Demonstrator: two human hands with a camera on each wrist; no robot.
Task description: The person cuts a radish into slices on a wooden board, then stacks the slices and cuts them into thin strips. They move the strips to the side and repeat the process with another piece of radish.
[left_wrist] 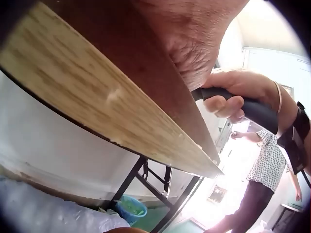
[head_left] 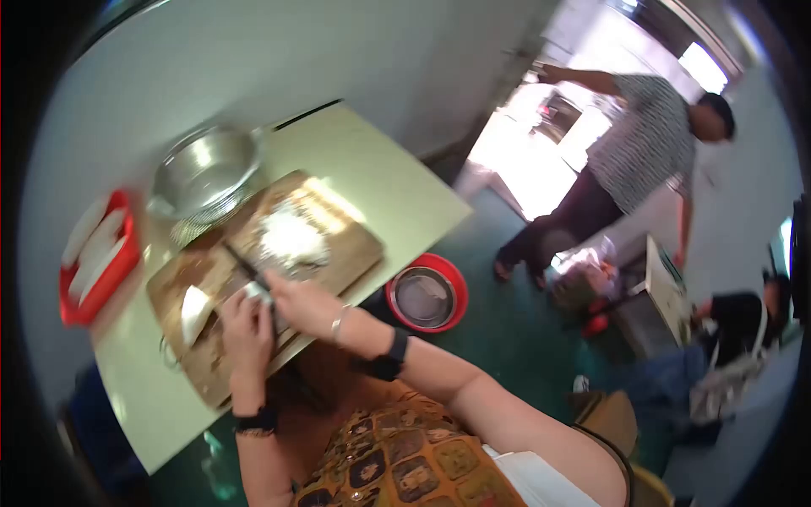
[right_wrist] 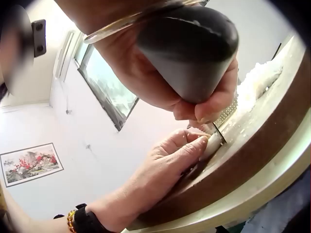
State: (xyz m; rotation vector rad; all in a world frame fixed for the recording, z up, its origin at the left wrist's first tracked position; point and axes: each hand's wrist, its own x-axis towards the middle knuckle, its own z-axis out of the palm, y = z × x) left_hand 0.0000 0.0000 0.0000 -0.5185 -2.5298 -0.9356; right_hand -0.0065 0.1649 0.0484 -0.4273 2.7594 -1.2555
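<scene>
On a wooden cutting board (head_left: pixel 355 253), my right hand (head_left: pixel 302 306) grips the black handle of a knife (right_wrist: pixel 189 53). The blade slants forward and left in the head view; in the right wrist view its thin edge stands at a white vegetable piece (right_wrist: pixel 212 145). Bent fingers of my left hand (head_left: pixel 247 331) hold that piece down against the board, right beside the knife. Past the blade lies a heap of finely chopped white bits (head_left: pixel 291 237). A larger white wedge (head_left: pixel 196 314) sits on the board left of my left hand.
A steel pot (head_left: pixel 203 173) stands behind the board, and a red basket (head_left: pixel 127 253) with several white pieces is at the table's left. On the floor to the right is a red basin (head_left: pixel 461 291) holding a sieve. A person (head_left: pixel 642 144) stands near the bright doorway; another sits at far right.
</scene>
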